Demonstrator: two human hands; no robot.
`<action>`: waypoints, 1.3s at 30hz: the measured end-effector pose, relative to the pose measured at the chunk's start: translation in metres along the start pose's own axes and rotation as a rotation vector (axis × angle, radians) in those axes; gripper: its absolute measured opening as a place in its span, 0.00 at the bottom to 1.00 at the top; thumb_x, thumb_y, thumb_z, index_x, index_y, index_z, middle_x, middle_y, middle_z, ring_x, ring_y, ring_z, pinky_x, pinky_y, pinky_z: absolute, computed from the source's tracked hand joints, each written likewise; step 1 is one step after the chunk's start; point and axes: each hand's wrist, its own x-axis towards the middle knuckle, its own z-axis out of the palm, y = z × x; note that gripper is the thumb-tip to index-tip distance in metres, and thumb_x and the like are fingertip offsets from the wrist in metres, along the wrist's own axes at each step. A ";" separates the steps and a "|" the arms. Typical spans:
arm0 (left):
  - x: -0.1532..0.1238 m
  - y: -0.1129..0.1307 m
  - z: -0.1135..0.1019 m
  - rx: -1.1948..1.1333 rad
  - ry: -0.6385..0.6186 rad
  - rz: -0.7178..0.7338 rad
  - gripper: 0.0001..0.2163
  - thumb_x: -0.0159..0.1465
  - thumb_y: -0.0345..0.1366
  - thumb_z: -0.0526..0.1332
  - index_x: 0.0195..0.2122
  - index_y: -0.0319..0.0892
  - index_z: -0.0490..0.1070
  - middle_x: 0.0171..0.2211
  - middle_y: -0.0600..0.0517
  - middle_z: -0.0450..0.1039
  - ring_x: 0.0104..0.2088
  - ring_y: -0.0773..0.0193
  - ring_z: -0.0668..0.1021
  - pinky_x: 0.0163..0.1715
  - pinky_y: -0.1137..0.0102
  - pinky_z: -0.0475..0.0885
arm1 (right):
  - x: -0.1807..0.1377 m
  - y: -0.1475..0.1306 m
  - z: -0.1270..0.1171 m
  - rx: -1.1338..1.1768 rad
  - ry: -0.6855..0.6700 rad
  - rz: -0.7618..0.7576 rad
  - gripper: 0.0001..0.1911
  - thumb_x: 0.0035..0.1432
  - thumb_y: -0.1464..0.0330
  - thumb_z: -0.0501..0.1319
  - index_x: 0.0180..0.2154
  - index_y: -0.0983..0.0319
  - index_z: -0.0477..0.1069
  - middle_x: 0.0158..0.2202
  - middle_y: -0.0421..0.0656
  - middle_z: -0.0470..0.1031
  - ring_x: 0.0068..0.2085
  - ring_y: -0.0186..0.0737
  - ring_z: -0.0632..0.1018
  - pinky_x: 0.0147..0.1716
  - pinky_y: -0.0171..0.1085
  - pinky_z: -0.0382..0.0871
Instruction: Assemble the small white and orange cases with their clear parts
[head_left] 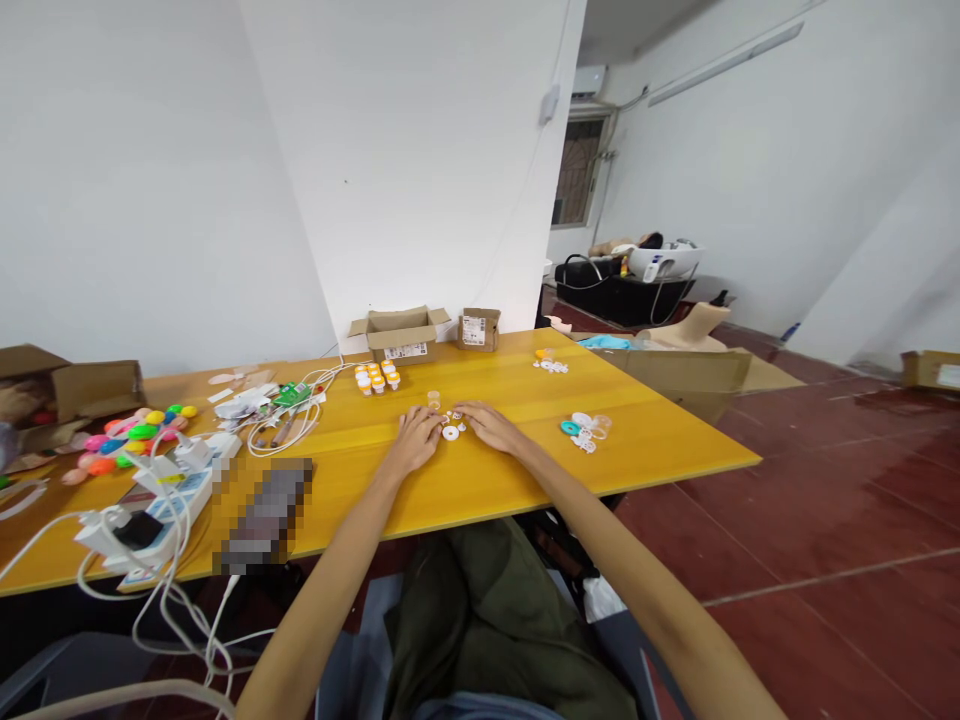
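My left hand (418,439) rests palm down on the yellow wooden table, its fingers stretched out beside a group of small white plastic parts. From the other side my right hand (487,426) reaches in, fingers extended, the tips at a small white toothed part (457,415); I see no firm grip. Between the hands lies a white disc (450,433) with a hole in its middle. A clear plastic cup (433,399) stands just beyond my left fingertips. The smallest pieces under the fingertips are partly hidden.
Several orange-and-white capped containers (377,377) stand behind my left hand, before two cardboard boxes (403,335). White, clear and teal parts (585,430) lie to the right. A power strip (169,515), cables, a phone (266,515) and colourful balls (135,435) occupy the left.
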 end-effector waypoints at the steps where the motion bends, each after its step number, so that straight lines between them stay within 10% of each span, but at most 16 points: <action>1: 0.000 0.000 0.000 0.002 -0.004 0.004 0.15 0.69 0.32 0.55 0.52 0.52 0.75 0.54 0.49 0.74 0.57 0.53 0.69 0.56 0.55 0.65 | -0.001 -0.002 -0.001 -0.006 0.007 0.002 0.22 0.66 0.73 0.52 0.55 0.56 0.76 0.58 0.47 0.77 0.59 0.44 0.76 0.61 0.48 0.69; 39: 0.001 -0.010 0.006 -0.099 0.100 -0.106 0.13 0.65 0.29 0.57 0.50 0.46 0.68 0.50 0.46 0.73 0.53 0.53 0.76 0.56 0.56 0.70 | 0.019 -0.013 -0.002 -0.188 0.023 0.039 0.24 0.64 0.77 0.52 0.56 0.56 0.74 0.59 0.48 0.74 0.59 0.45 0.73 0.59 0.48 0.67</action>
